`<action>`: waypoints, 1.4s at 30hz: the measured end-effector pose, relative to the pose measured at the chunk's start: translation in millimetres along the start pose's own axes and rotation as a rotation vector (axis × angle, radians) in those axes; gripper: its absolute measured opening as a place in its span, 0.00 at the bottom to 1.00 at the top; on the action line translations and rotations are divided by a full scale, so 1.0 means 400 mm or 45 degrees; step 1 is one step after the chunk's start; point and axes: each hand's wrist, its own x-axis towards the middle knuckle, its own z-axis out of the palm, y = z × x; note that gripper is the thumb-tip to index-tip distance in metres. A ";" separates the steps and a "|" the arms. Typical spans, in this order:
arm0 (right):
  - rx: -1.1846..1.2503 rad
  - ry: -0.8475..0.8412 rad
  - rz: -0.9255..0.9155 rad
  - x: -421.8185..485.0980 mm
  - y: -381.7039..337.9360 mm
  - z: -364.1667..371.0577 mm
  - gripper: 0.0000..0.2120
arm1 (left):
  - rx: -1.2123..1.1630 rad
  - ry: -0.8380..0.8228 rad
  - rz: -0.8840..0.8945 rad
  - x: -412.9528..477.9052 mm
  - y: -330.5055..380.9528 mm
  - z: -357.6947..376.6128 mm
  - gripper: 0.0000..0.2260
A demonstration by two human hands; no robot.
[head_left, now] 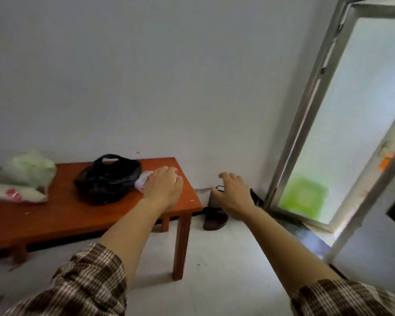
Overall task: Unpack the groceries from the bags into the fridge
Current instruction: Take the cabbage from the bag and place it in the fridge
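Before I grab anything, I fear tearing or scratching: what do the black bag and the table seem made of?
The black bag looks like thin glossy plastic film: crinkled, slumped, with shiny highlights. The table seems wood, smooth reddish-brown finish; grain too blurred to confirm.

Black bag contents hidden; white sack cut by left edge (print blurred).

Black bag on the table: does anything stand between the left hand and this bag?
Only a small white bundle, lying beside the black bag on the side nearest the left hand. Whether the fingers touch it is unclear. Nothing else visible on the table is between them.
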 end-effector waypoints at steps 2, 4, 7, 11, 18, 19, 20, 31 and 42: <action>0.010 -0.059 -0.082 0.060 -0.115 0.078 0.25 | 0.006 0.035 -0.103 0.012 -0.129 -0.046 0.16; 0.020 -0.111 -0.161 0.118 -0.224 0.156 0.25 | 0.006 0.077 -0.197 0.030 -0.257 -0.087 0.16; 0.035 -0.163 -0.265 0.209 -0.369 0.275 0.24 | 0.040 0.139 -0.279 0.071 -0.439 -0.136 0.18; 0.063 -0.223 -0.360 0.334 -0.538 0.441 0.25 | 0.121 0.188 -0.371 0.149 -0.666 -0.168 0.17; 0.039 -0.388 -0.416 0.538 -0.770 0.663 0.27 | 0.151 0.167 -0.417 0.284 -0.978 -0.194 0.14; 0.033 -0.404 -0.416 0.561 -0.798 0.688 0.27 | 0.152 0.157 -0.430 0.301 -1.016 -0.197 0.14; 0.029 -0.413 -0.420 0.584 -0.826 0.714 0.27 | 0.151 0.150 -0.444 0.318 -1.055 -0.199 0.14; 0.045 -0.457 -0.317 0.835 -1.156 1.040 0.25 | 0.398 -0.051 -0.218 0.584 -1.553 -0.223 0.19; 0.240 -0.573 -0.160 0.988 -1.530 1.303 0.22 | 0.520 -0.702 -0.220 0.831 -2.008 -0.302 0.30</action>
